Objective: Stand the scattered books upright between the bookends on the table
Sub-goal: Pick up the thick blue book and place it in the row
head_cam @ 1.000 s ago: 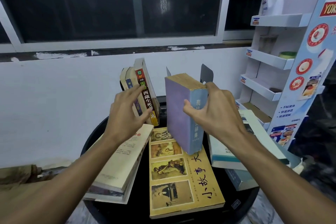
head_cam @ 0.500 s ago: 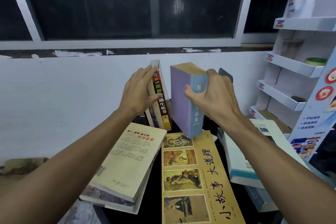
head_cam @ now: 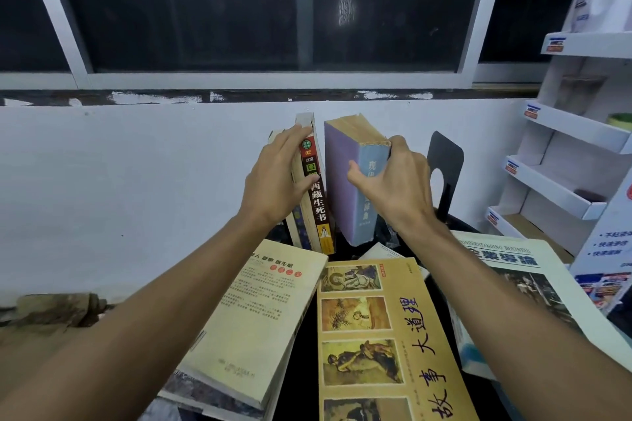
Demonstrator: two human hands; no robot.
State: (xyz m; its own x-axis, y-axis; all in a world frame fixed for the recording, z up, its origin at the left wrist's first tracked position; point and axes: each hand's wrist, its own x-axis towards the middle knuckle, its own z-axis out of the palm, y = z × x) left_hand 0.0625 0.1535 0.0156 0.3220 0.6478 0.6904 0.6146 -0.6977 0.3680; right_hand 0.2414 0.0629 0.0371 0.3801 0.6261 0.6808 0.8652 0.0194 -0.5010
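Purple book [head_cam: 342, 181] being moved closer to leaning row [head_cam: 316, 202], left of bookend [head_cam: 444, 167], gripped by right hand [head_cam: 393, 188]. Row being braced by flat left hand [head_cam: 277, 181]; toppling judged likely if released.

Lavender cover, pale blue spine on the thick book [head_cam: 340, 188] under the right fingers [head_cam: 398, 144]; brown-spined book [head_cam: 318, 202], white characters, beside the left fingers [head_cam: 290, 137]; black bookend [head_cam: 444, 154].
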